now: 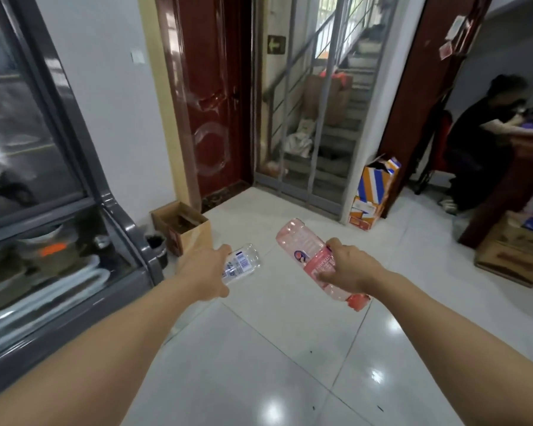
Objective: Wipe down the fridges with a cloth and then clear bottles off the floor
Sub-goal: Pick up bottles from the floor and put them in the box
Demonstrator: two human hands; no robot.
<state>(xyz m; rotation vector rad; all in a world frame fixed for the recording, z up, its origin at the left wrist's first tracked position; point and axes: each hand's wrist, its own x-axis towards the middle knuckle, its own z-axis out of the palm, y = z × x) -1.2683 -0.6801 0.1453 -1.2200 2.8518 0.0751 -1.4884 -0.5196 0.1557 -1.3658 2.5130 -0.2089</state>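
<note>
Both forearms (111, 342) bare, no sleeves visible.

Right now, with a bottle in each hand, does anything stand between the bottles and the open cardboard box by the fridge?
Nothing visible does. The left hand holds the clear bottle and the right hand holds the pink bottle, both above bare floor tiles. The open cardboard box sits just beyond, with a small black bin beside it, not in front.

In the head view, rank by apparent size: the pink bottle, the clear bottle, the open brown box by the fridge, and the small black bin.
Largest to smallest, as they look:
1. brown box
2. pink bottle, though nearer the camera, so unsure against the box
3. clear bottle, partly hidden by the left hand
4. black bin, partly hidden behind the fridge
</note>
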